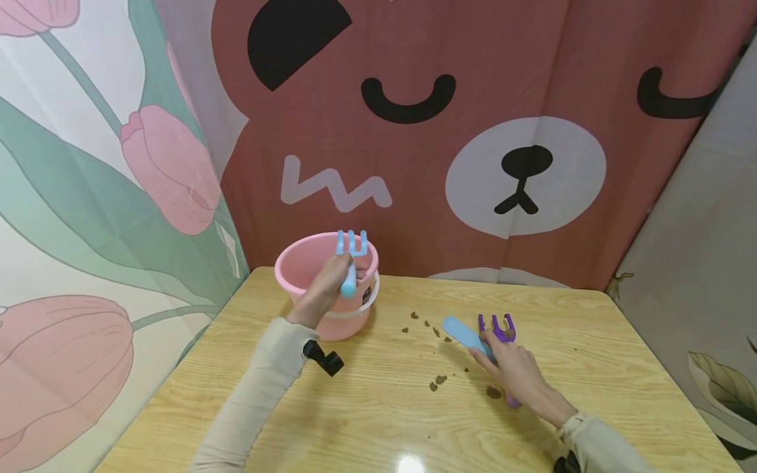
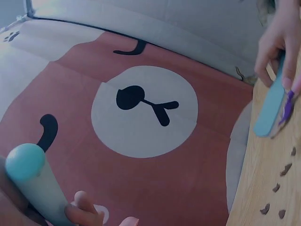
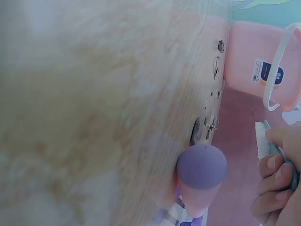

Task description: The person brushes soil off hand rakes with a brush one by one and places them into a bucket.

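Observation:
My left hand (image 1: 324, 284) grips the handle of a small light-blue toy rake (image 1: 351, 244) at the pink bucket (image 1: 345, 328); its three tines point up and away. In the left wrist view the rounded handle end (image 2: 26, 162) shows close up. My right hand (image 1: 522, 376) holds a light-blue brush (image 1: 463, 332) low above the table, with white bristles (image 3: 261, 140) visible in the right wrist view. Partly hidden beneath that hand lies a purple toy rake (image 1: 501, 334), whose pink handle ends in a purple knob (image 3: 202, 167).
Several brown crumbs (image 1: 440, 380) are scattered over the wooden table (image 1: 367, 407) between the bucket and the right hand. The bucket's white handle (image 1: 371, 297) hangs down at its side. A printed bear curtain (image 1: 414, 230) stands behind the table's far edge.

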{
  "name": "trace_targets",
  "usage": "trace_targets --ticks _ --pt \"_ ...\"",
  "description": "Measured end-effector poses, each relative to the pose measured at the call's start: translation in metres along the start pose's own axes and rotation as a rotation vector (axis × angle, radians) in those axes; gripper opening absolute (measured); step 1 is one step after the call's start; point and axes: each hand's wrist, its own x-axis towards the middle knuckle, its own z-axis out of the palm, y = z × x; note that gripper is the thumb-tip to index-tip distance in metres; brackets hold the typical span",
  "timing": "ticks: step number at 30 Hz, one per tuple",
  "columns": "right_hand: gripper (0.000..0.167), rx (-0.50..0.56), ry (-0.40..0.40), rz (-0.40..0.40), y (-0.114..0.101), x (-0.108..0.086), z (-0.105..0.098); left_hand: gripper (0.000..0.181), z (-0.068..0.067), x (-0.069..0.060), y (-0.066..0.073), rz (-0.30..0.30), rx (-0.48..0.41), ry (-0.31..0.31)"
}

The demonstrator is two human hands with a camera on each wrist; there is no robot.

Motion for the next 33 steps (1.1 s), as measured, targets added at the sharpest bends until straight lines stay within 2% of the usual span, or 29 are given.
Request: trace_targets --ticks 3,6,8,13,21,23,27,31,33 --pt "0.029 0.003 -0.007 0.005 0.000 0.000 0.000 0.035 -0.004 0.004 -0.003 0.007 -0.069 0.009" --pt "0.029 0.007 -0.013 0.010 -0.001 0.001 0.000 0.033 -0.004 0.003 -0.001 -0.003 -0.108 0.024" --pt "0.030 0.008 -0.018 0.013 -0.001 0.000 -0.001 0.031 -0.002 -0.003 0.006 -0.038 -0.128 0.043" --pt "0.030 0.006 -0.020 0.017 -0.001 0.001 -0.001 0.020 -0.003 -0.002 0.013 -0.091 -0.227 0.040" --pt "0.028 0.004 -0.023 0.020 -0.001 0.001 0.000 0.016 -0.010 0.011 0.010 -0.145 -0.236 0.073" --pt "0.028 0.006 -0.025 0.017 -0.001 0.001 0.000 0.024 -0.011 0.014 0.008 -0.158 -0.251 0.084" --pt "0.027 0.014 -0.028 0.011 -0.001 0.001 0.000 0.052 -0.014 0.018 0.006 -0.210 -0.322 0.092" --pt "0.027 0.018 -0.026 0.011 -0.002 0.000 0.000 0.051 -0.014 0.021 0.006 -0.252 -0.385 0.098" --pt "0.027 0.020 -0.028 0.012 -0.002 0.000 0.000 0.046 -0.014 0.026 0.005 -0.258 -0.382 0.105"
